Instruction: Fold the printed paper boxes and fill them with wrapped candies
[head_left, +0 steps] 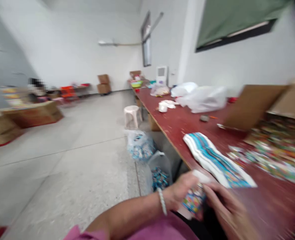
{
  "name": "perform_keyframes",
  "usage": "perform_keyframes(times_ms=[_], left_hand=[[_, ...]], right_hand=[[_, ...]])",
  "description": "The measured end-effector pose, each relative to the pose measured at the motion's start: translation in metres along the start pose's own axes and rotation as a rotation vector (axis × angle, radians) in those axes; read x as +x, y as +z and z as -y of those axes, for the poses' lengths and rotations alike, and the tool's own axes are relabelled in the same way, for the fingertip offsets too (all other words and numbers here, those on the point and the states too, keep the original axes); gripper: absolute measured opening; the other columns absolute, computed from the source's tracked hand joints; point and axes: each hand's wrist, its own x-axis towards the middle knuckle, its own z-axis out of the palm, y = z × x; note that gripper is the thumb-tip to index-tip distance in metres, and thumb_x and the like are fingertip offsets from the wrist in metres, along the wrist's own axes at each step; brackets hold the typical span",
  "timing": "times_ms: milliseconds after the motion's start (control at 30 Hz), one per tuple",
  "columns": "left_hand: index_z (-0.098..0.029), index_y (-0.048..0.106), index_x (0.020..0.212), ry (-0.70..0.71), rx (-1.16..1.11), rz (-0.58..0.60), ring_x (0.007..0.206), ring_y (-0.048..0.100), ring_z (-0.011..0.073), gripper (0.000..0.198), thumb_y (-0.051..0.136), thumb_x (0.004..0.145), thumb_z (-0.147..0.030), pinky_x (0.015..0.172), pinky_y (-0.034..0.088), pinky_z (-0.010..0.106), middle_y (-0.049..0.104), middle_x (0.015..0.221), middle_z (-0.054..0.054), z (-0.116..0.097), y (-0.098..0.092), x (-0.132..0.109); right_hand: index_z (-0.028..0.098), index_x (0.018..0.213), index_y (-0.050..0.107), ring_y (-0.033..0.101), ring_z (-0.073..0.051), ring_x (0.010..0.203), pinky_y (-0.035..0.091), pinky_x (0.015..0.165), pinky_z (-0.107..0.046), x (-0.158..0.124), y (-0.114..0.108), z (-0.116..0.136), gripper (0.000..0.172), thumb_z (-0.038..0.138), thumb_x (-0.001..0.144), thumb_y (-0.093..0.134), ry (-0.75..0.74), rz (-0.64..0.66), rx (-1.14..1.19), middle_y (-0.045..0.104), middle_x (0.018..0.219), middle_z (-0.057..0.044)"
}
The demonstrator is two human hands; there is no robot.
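Far to the left of the left grip, brown cartons [37, 115] stand on the floor, their contents hidden. Nearer, just left of and beyond the left grip, a see-through bag [147, 135] is filled with blue-and-white pieces, and beside it a second see-through container [166, 163], bag or bin, holds darker blue ones; whether these are finished pieces or offcuts, I cannot tell. The left grip [181, 190] is closed around a printed packet [193, 201], which sits between the two grips below the table's edge, with a white piece [201, 176] at its top. The right grip [223, 203] has its fingertips at the packet's right side, though blur hides whether they pinch it. By my judgement this packet is partway through handling. Ahead of the right grip, on the table [172, 123], a fanned row of blue-and-white printed strips [212, 160] looks like stock left to work through. Farther right of it, shiny small pieces [274, 156] lie heaped at an open carton [254, 103], seemingly spilling from it, so plenty appears to remain.
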Motion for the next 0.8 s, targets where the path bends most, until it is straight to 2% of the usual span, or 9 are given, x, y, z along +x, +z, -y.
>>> perform_keyframes(times_ms=[33,133,200,267,333,433,600,700,800], left_hand=[[-0.016,0.064,0.078,-0.087,-0.017,0.038,0.037,0.054,0.0183,0.049,0.054,0.069,-0.063,0.035,0.045,0.03,0.059,0.054,0.004,-0.005,0.002,-0.001],[-0.013,0.063,0.074,-0.18,-0.077,0.053,0.038,0.057,0.0169,0.047,0.049,0.08,-0.058,0.035,0.045,0.027,0.061,0.053,0.004,-0.021,0.003,0.007],[-0.013,0.064,0.076,-0.162,-0.078,0.06,0.04,0.059,0.0167,0.049,0.05,0.084,-0.059,0.037,0.047,0.026,0.063,0.056,0.004,-0.027,0.005,0.013],[-0.012,0.067,0.089,-0.113,-0.03,0.087,0.047,0.064,0.0152,0.055,0.049,0.088,-0.064,0.046,0.051,0.024,0.069,0.067,0.006,-0.031,0.007,0.013],[-0.012,0.068,0.102,-0.075,0.065,0.105,0.053,0.066,0.0136,0.062,0.047,0.09,-0.069,0.05,0.051,0.022,0.072,0.074,0.007,-0.033,0.008,0.012],[-0.016,0.063,0.119,-0.052,0.168,0.094,0.051,0.064,0.0134,0.068,0.044,0.089,-0.073,0.045,0.046,0.019,0.069,0.07,0.005,-0.031,0.007,0.013],[-0.018,0.06,0.122,-0.091,0.097,-0.036,0.043,0.059,0.0137,0.067,0.046,0.088,-0.074,0.041,0.045,0.021,0.063,0.061,0.0,-0.026,0.007,0.021],[-0.019,0.058,0.123,-0.077,0.096,-0.054,0.045,0.06,0.0147,0.065,0.048,0.087,-0.073,0.042,0.047,0.022,0.064,0.061,0.0,-0.025,0.008,0.024],[-0.02,0.057,0.125,-0.055,0.12,-0.048,0.046,0.06,0.0146,0.069,0.045,0.086,-0.076,0.043,0.047,0.022,0.066,0.063,0.001,-0.025,0.01,0.023]], right_hand=[[0.024,0.079,0.075,0.066,-0.022,0.059,0.057,0.054,-0.033,0.002,-0.002,-0.001,0.037,0.061,0.081,0.067,0.018,0.01,0.023,0.069,0.066,-0.005],[0.019,0.079,0.073,0.065,-0.018,0.065,0.054,0.059,-0.028,0.013,-0.002,-0.004,0.033,0.052,0.083,0.069,0.065,-0.057,0.12,0.069,0.071,-0.004],[0.02,0.096,0.07,0.062,-0.014,0.062,0.051,0.055,-0.024,0.019,-0.001,-0.008,0.03,0.045,0.08,0.075,0.103,-0.161,0.255,0.068,0.076,-0.001],[0.023,0.117,0.063,0.058,-0.01,0.054,0.049,0.049,-0.022,0.023,-0.001,-0.012,0.047,0.039,0.076,0.08,0.132,-0.227,0.392,0.066,0.077,0.003],[0.023,0.119,0.061,0.056,-0.009,0.047,0.048,0.045,-0.022,0.024,-0.004,-0.016,0.048,0.037,0.078,0.08,0.166,-0.157,0.47,0.064,0.072,0.005],[0.02,0.096,0.067,0.06,-0.012,0.046,0.052,0.046,-0.026,0.023,-0.01,-0.019,0.022,0.039,0.088,0.071,0.172,0.036,0.46,0.068,0.074,0.0],[0.023,0.091,0.072,0.072,-0.018,0.077,0.06,0.067,-0.03,0.023,-0.016,-0.02,0.014,0.036,0.088,0.071,-0.009,0.025,0.166,0.074,0.109,-0.008],[0.022,0.089,0.07,0.069,-0.015,0.062,0.059,0.058,-0.029,0.024,-0.014,-0.02,0.018,0.04,0.088,0.07,0.129,0.077,0.314,0.075,0.1,-0.005],[0.021,0.087,0.07,0.065,-0.012,0.052,0.059,0.051,-0.028,0.028,-0.012,-0.019,0.023,0.04,0.079,0.079,0.255,0.111,0.509,0.075,0.088,-0.002]])
